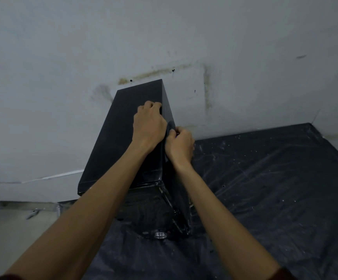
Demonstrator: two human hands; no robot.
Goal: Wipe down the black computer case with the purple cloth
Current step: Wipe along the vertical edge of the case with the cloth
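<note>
The black computer case (121, 138) stands upright against a stained white wall, its glossy front facing me. My left hand (149, 123) lies on the case's top, with fingers curled over the right top edge. My right hand (179, 145) is bunched against the upper right side panel and grips a dark purple cloth (170, 128). Only a small fold of the cloth shows above the knuckles, pressed to the side of the case.
A dark plastic sheet (265, 188) with white specks covers the floor under and to the right of the case. Bare pale floor (12, 229) lies at the left. The wall (63, 77) stands close behind, and a second wall meets it at the right corner.
</note>
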